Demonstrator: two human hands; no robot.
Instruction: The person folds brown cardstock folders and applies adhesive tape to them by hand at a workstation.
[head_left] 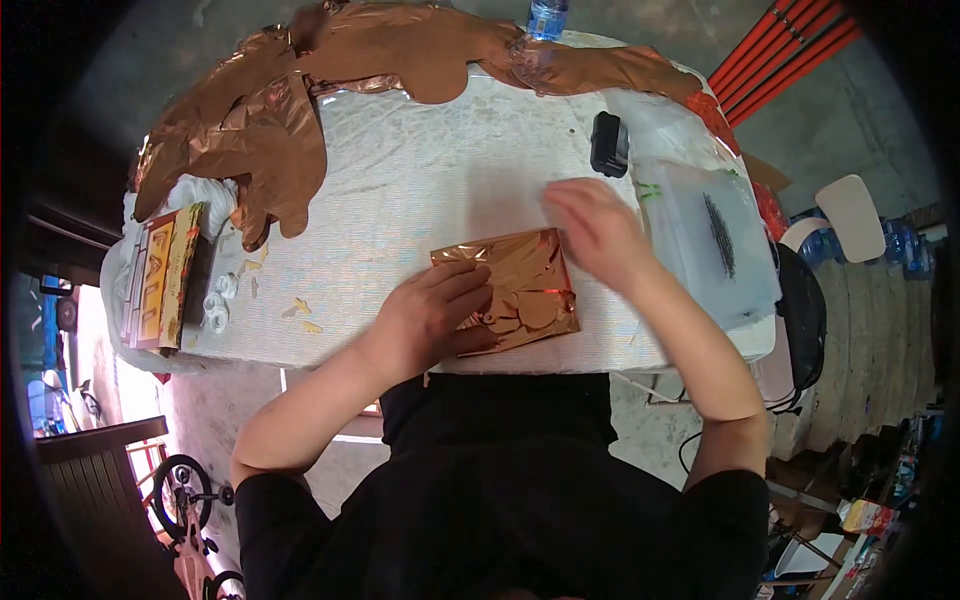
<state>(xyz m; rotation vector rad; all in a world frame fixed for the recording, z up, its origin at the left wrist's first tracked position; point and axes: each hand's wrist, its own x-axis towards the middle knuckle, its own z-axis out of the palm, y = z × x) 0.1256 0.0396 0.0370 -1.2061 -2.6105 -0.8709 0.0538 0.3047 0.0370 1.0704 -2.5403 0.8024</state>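
A flat rectangular packet in shiny copper-coloured foil (pixel 535 290) lies near the table's front edge, its surface creased. My left hand (pixel 430 312) rests flat over the packet's left side, fingers spread across the foil and thumb near its lower edge. Just past the packet's upper right corner is my right hand (pixel 597 235), slightly smeared by motion. Its fingers stretch toward the left, apart from the thumb, and nothing shows in them. Part of the packet is hidden under my left hand.
Copper foil sheeting (pixel 400 50) runs along the back and left edges of the white-covered table (pixel 390 150). A black object (pixel 608 145) and clear plastic sheets (pixel 690 240) lie right. At left are a box (pixel 160 280), white rolls (pixel 218 305) and yellowish scraps (pixel 300 308). A bottle (pixel 547 18) stands behind.
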